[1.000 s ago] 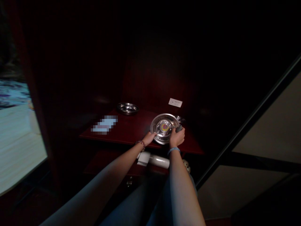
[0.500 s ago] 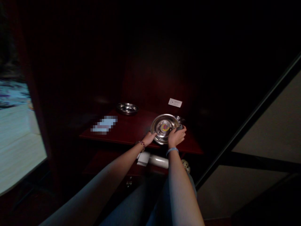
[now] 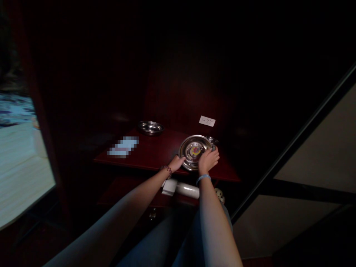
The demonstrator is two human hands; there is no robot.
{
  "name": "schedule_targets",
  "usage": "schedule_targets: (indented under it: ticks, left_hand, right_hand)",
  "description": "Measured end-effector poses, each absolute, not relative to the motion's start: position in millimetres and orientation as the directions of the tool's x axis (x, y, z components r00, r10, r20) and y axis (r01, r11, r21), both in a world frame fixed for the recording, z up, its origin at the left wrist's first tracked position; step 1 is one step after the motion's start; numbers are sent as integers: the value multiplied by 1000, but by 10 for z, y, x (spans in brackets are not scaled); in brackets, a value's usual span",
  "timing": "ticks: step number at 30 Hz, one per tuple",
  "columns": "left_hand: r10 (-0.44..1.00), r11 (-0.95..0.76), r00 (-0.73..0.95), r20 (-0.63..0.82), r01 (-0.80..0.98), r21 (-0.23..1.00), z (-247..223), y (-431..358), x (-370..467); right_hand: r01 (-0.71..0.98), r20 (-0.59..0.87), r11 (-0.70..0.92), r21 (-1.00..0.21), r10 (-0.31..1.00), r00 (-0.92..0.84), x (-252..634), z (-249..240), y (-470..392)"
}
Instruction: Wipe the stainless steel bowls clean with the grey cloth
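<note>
A round, shiny metal plate (image 3: 189,152) with a yellow and pink sticker in its middle is tilted toward me above the dark red shelf (image 3: 155,152). My left hand (image 3: 177,163) pinches its lower left rim, thumb on the inner face. My right hand (image 3: 208,160) is curled over the right rim, fingers partly behind it. By the right fingertips shows a small dark grey thing, too dim to name. Behind the plate, another metal dish (image 3: 213,140) is mostly hidden. A second shiny metal dish (image 3: 151,128) stands farther back on the left.
A white socket panel (image 3: 207,121) is on the back wall. On the shelf's left lies a blurred-out pale item (image 3: 123,147). Below are a white cylinder (image 3: 188,190), a white box-like piece (image 3: 169,187) and a spotted round object (image 3: 220,195). A pale table (image 3: 25,174) stands at far left.
My right hand has shifted very slightly along the plate's rim, and less of the grey thing shows. The plate has barely moved; my left hand stays put.
</note>
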State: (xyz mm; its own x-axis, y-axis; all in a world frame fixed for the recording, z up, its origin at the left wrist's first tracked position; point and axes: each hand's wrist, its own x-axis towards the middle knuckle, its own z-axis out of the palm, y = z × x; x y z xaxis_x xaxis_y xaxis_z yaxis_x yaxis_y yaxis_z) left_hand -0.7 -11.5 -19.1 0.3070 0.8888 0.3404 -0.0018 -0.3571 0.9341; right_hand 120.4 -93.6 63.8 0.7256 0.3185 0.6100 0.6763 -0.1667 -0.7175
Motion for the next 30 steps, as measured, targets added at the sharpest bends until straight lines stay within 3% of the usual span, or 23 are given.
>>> schedule_targets:
  ticks: [8, 14, 30]
  left_hand:
    - [902, -320, 299, 312, -23, 947, -163, -157, -21]
    - [874, -366, 337, 350, -18, 931, -110, -231, -28]
    - [868, -371, 354, 348, -2, 929, -28, -309, -52]
  right_hand:
    - [748, 696, -96, -657, 305, 651, 1242, 651, -938]
    - [750, 704, -129, -648, 272, 656, 1250, 658, -945]
    - [853, 793, -62, -519, 337, 507, 1207, 739, -1060]
